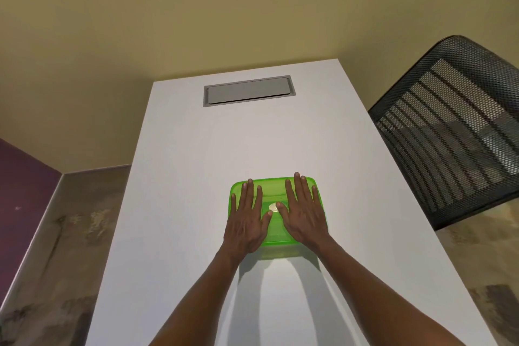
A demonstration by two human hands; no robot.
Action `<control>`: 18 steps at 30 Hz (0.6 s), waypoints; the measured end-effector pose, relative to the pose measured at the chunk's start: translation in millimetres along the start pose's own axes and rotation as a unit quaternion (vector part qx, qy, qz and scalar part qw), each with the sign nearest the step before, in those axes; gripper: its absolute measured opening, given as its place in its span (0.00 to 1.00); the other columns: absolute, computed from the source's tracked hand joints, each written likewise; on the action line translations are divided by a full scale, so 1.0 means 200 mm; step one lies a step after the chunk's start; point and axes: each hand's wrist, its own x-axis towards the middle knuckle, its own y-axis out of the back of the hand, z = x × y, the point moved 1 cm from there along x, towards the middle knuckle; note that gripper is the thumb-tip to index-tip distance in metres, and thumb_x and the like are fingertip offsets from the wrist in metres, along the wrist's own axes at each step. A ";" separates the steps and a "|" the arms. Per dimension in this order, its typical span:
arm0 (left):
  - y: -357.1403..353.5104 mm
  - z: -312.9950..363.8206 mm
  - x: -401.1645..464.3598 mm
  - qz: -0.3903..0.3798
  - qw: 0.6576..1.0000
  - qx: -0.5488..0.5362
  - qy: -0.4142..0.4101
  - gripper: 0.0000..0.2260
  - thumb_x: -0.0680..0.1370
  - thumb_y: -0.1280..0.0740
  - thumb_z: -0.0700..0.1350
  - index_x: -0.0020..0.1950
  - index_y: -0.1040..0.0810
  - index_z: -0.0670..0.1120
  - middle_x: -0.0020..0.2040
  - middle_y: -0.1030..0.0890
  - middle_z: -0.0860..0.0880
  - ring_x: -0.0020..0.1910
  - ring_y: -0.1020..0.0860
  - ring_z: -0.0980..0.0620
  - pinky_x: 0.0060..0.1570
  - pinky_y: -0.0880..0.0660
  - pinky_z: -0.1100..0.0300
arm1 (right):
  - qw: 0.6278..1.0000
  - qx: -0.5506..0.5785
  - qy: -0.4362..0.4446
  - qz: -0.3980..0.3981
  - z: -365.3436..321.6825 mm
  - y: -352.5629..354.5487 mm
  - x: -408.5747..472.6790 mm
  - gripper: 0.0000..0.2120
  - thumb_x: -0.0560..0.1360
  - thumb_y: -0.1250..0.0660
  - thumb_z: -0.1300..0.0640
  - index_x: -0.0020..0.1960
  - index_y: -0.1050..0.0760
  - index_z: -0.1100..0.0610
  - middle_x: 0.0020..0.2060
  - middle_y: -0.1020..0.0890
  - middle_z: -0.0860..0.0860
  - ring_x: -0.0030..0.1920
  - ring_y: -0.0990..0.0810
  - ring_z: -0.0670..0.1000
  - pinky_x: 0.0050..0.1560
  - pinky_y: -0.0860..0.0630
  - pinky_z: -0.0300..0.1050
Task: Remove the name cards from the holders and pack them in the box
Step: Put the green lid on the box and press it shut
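On the white table (196, 166), left hand (247, 222) and right hand (304, 219) press flat, fingers spread, grasping nothing, on the green box (273, 194).

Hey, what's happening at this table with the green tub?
A person has both hands flat on the lid of a green plastic box on a white table. The left hand covers the lid's left half and the right hand its right half, as if pressing it shut. No name cards or holders are in sight. A black mesh chair stands to the right.
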 end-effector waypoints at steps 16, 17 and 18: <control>-0.03 0.02 0.00 0.037 0.997 -0.029 0.063 0.33 0.80 0.54 0.62 0.79 0.51 0.44 0.80 0.54 0.47 0.79 0.55 0.48 0.78 0.51 0.46 | 1.000 0.000 0.014 -0.005 0.01 -0.02 0.00 0.34 0.79 0.52 0.39 0.78 0.51 0.58 0.78 0.53 0.52 0.78 0.57 0.51 0.77 0.54 0.56; -0.04 0.02 0.01 0.038 0.997 -0.024 0.066 0.33 0.80 0.54 0.62 0.79 0.51 0.44 0.80 0.53 0.47 0.79 0.55 0.49 0.78 0.52 0.46 | 1.000 0.000 0.013 -0.006 0.01 -0.03 0.00 0.34 0.79 0.52 0.39 0.78 0.52 0.57 0.78 0.53 0.52 0.78 0.57 0.51 0.77 0.54 0.56; -0.04 0.03 0.01 0.038 0.997 -0.023 0.068 0.33 0.80 0.54 0.62 0.79 0.50 0.44 0.80 0.53 0.47 0.79 0.55 0.49 0.78 0.52 0.47 | 1.000 0.002 0.013 -0.008 0.01 -0.03 0.00 0.34 0.79 0.52 0.39 0.78 0.52 0.57 0.78 0.53 0.52 0.78 0.58 0.51 0.77 0.54 0.56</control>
